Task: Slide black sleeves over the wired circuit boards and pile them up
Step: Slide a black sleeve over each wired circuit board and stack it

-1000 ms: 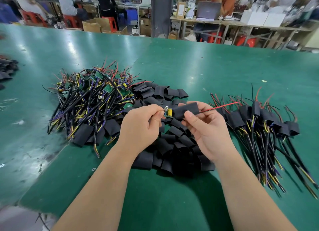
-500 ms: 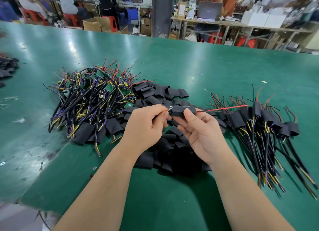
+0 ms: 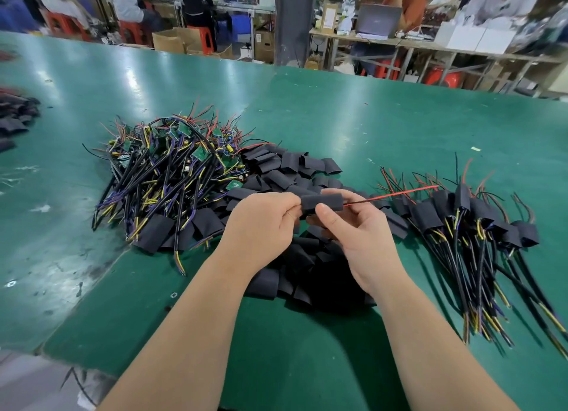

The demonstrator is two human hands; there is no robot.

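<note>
Above green table (image 3: 338, 118), black sleeve (image 3: 322, 202) sits between both hands; left hand (image 3: 261, 223) and right hand (image 3: 359, 229) pinch it.

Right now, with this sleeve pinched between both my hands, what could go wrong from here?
The red wire sticking out of the black sleeve points at the finished pile and might snag there. The board is hidden inside, so it may sit off-centre unnoticed. If the left hand or right hand slips, the piece could drop among the loose sleeves below.
</note>
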